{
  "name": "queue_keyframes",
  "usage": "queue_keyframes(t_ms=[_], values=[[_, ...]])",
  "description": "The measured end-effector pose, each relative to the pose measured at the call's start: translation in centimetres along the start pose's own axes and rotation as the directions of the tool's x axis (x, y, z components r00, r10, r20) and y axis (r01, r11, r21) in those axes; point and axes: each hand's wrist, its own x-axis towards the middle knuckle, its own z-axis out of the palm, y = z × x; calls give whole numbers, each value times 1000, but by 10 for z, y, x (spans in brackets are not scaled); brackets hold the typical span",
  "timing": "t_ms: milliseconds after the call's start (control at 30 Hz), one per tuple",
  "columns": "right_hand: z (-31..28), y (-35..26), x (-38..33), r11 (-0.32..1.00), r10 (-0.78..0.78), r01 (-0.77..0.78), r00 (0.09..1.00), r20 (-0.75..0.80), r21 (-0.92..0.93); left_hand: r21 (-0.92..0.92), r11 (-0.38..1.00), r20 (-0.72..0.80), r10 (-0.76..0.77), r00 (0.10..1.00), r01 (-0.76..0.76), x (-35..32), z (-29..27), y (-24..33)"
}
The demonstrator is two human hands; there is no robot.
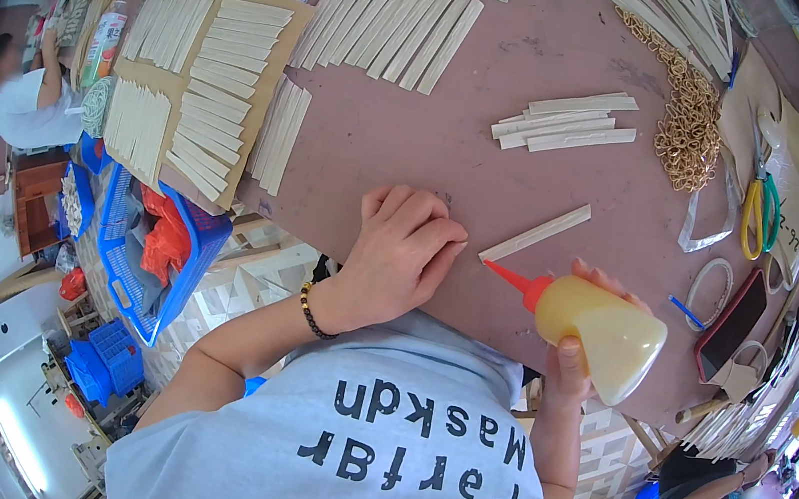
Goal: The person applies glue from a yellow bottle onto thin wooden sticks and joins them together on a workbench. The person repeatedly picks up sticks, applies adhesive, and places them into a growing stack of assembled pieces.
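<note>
My right hand (pixel 568 368) is wrapped round a squeeze bottle (pixel 615 334) of pale yellow liquid, tilted with its red nozzle pointing left. The nozzle tip is at the near end of a single pale strip (pixel 538 233) lying on the table; I cannot tell whether they touch. My left hand (pixel 401 255) rests at the table's near edge, left of the nozzle. Its fingers are curled, with thumb and forefinger together, and whatever may be between them is hidden. Farther off lies a small loose pile of similar strips (pixel 568 122).
Rows of strips (pixel 393 27) cover the far left of the brown table (pixel 414 140), some on cardboard (pixel 284 53). At right are a gold chain (pixel 685 115), scissors (pixel 757 201), a tape roll (pixel 710 290) and a phone (pixel 733 324). A blue basket (pixel 160 268) stands left. Other people sit at both sides.
</note>
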Motion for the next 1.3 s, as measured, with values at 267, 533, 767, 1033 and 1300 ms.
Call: queue_keyframes(t_ms=[267,533,767,1033,1300], values=[[-3,-2,4,1000,-3,3,997,-74,-8,-8,1000,57,-15,998,16,2,3,8],[-16,-1,17,997,-76,75,991,-108,-11,-4,999,86,-47,995,48,5,9,16],[-20,1,21,994,-110,107,986,-128,-32,20,996,113,-86,990,84,8,10,19],[-24,1,24,992,-115,108,988,-103,-72,8,996,111,-93,989,92,14,13,21],[-31,0,32,984,-169,153,968,-188,-94,31,993,134,-115,984,112,17,14,24]])
